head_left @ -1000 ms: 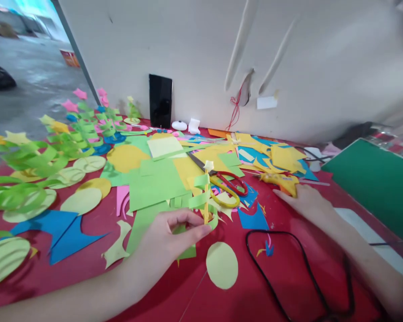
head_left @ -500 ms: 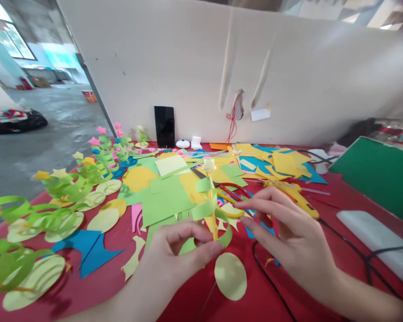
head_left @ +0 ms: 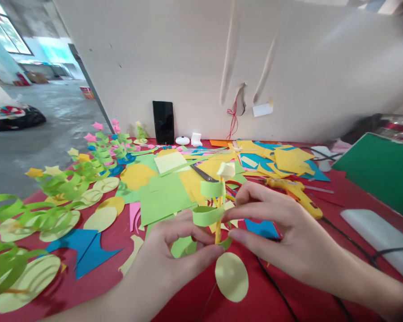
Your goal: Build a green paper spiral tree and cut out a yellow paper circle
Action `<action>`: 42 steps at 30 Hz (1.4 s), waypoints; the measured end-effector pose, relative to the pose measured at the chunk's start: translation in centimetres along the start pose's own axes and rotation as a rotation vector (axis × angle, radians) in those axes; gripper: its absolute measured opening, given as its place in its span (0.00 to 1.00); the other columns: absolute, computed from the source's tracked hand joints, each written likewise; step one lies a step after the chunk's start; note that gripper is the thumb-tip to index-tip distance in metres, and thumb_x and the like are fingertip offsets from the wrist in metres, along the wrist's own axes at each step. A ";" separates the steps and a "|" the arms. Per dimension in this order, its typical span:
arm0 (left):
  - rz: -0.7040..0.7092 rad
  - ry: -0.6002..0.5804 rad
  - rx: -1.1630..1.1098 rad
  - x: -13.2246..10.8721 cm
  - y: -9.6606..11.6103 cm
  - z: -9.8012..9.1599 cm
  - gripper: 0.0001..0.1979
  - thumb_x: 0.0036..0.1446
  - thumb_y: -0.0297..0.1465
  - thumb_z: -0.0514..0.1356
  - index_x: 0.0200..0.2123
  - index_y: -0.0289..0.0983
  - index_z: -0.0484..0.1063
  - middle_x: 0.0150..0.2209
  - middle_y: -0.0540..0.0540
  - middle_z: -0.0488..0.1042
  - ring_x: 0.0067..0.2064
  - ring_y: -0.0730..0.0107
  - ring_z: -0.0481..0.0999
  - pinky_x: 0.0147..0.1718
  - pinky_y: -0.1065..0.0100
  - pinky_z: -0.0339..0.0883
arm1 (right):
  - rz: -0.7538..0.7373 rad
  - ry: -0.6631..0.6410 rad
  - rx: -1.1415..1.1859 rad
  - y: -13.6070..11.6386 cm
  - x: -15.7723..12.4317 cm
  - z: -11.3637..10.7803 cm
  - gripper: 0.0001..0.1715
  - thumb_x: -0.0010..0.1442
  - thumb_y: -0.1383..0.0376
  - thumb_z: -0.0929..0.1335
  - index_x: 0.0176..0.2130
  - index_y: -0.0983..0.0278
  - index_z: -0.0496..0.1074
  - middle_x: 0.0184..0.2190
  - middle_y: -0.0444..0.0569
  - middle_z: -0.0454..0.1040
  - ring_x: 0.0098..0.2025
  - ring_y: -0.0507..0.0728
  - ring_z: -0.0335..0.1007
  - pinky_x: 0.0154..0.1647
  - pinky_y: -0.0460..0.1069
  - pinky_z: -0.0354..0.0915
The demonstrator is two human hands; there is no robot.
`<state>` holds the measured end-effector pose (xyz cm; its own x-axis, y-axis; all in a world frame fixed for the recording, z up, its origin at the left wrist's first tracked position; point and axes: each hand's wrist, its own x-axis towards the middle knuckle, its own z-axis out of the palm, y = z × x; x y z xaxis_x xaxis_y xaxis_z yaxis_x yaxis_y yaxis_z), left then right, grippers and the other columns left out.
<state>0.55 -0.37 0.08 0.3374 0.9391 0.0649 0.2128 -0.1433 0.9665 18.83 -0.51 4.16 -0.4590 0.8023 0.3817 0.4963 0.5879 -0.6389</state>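
Head view, the only view on record.

The left hand (head_left: 174, 257) is closed in a pinch: thumb and forefinger meet on the lower end of a small paper tree (head_left: 208, 215) and hold it upright above the red table (head_left: 188, 302). The remaining fingers are curled in under the palm.

The right hand (head_left: 282, 235) comes in from the right. Its thumb and forefinger tips are pressed together on the tree at mid height, where the green strip (head_left: 213, 188) winds round the yellow stick (head_left: 218, 230). The other fingers are loosely bent and hold nothing.

The tree stands in the air between the two hands, near the middle of the frame, clear of the table. The stick is about vertical. The strip makes two visible loops, and a pale star (head_left: 226, 169) sits on top.

Directly below the tree a pale oval disc (head_left: 232, 276) lies flat on the table, untouched. A black cable (head_left: 278, 290) runs beneath the right wrist.

Behind the right hand lies a yellow glue gun (head_left: 298, 195), near the hand but apart from it. The blades of a pair of scissors (head_left: 204, 174) show behind the tree, on loose green and yellow sheets.

Finished paper trees (head_left: 70, 183) stand in a row along the left edge. A black phone (head_left: 163, 121) leans on the wall. A green board (head_left: 383, 172) lies at far right.
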 end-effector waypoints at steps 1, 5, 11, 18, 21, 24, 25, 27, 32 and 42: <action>0.013 -0.007 0.002 0.0 -0.2 0.1 0.07 0.46 0.32 0.63 0.18 0.41 0.71 0.24 0.54 0.72 0.30 0.71 0.71 0.32 0.71 0.61 | 0.016 -0.008 0.007 0.1 0.0 0.1 0.06 0.54 0.71 0.66 0.33 0.68 0.74 0.29 0.45 0.63 0.31 0.48 0.62 0.31 0.43 0.61; 0.036 -0.022 0.029 0.1 -0.6 0.2 0.06 0.46 0.30 0.63 0.19 0.42 0.72 0.22 0.56 0.71 0.28 0.74 0.69 0.31 0.74 0.60 | 0.093 -0.067 0.073 0.4 0.1 0.3 0.05 0.53 0.72 0.67 0.29 0.66 0.73 0.29 0.44 0.64 0.31 0.47 0.63 0.32 0.43 0.61; -0.016 -0.060 0.003 0.0 -0.8 0.0 0.06 0.46 0.31 0.63 0.20 0.41 0.72 0.21 0.56 0.69 0.26 0.75 0.67 0.27 0.75 0.58 | 0.275 -0.120 0.209 0.7 0.4 0.0 0.03 0.52 0.69 0.69 0.27 0.63 0.75 0.27 0.42 0.65 0.30 0.48 0.63 0.30 0.44 0.59; -0.073 -0.035 -0.084 0.3 -0.4 0.1 0.08 0.46 0.32 0.63 0.18 0.39 0.69 0.18 0.57 0.67 0.23 0.78 0.64 0.21 0.76 0.53 | 0.434 -0.021 0.586 1.2 0.0 -1.0 0.06 0.57 0.63 0.66 0.28 0.61 0.70 0.28 0.41 0.64 0.32 0.49 0.61 0.30 0.44 0.57; -0.078 -0.041 -0.112 0.3 -0.5 0.1 0.08 0.46 0.31 0.63 0.19 0.39 0.69 0.19 0.57 0.67 0.23 0.79 0.63 0.20 0.77 0.52 | 0.331 -0.008 0.438 1.2 0.0 -1.2 0.05 0.57 0.64 0.66 0.29 0.60 0.70 0.31 0.42 0.63 0.34 0.49 0.61 0.33 0.44 0.57; -0.068 -0.054 -0.115 0.1 -0.7 0.0 0.07 0.46 0.31 0.64 0.19 0.40 0.70 0.20 0.58 0.67 0.23 0.80 0.63 0.21 0.77 0.52 | 0.210 -0.091 0.198 0.9 0.2 -0.8 0.03 0.55 0.65 0.67 0.31 0.59 0.73 0.33 0.42 0.62 0.38 0.50 0.61 0.38 0.44 0.58; -0.064 -0.057 -0.117 0.1 -0.7 0.0 0.06 0.46 0.31 0.64 0.20 0.41 0.71 0.20 0.58 0.68 0.24 0.80 0.63 0.21 0.77 0.53 | 0.203 -0.122 0.156 0.8 0.2 -0.6 0.03 0.55 0.65 0.67 0.31 0.60 0.73 0.33 0.43 0.62 0.37 0.49 0.61 0.39 0.44 0.58; -0.069 -0.062 -0.114 -0.1 -0.9 0.0 0.05 0.46 0.31 0.64 0.21 0.42 0.72 0.21 0.58 0.68 0.24 0.80 0.63 0.21 0.77 0.53 | 0.220 -0.163 0.125 0.6 0.3 -0.3 0.03 0.54 0.65 0.68 0.30 0.61 0.73 0.32 0.43 0.62 0.36 0.49 0.62 0.38 0.44 0.59; -0.057 -0.092 -0.093 -0.2 -1.0 0.1 0.05 0.47 0.31 0.64 0.21 0.42 0.73 0.22 0.57 0.69 0.24 0.79 0.64 0.22 0.77 0.55 | 0.267 -0.212 0.116 0.6 0.3 0.0 0.04 0.54 0.65 0.67 0.28 0.62 0.73 0.31 0.42 0.63 0.34 0.48 0.63 0.36 0.44 0.59; -0.102 -0.111 -0.076 -0.1 -0.6 0.1 0.06 0.47 0.33 0.63 0.21 0.39 0.72 0.21 0.55 0.69 0.21 0.79 0.63 0.19 0.76 0.53 | 0.387 -0.244 0.339 0.7 0.2 0.2 0.05 0.52 0.66 0.68 0.26 0.61 0.72 0.29 0.42 0.63 0.32 0.50 0.62 0.33 0.45 0.59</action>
<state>0.45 -0.39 -0.49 0.4175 0.9068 -0.0586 0.1831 -0.0207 0.9829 18.97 0.09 3.66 -0.4673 0.8819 -0.0622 0.4166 0.1576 -0.8953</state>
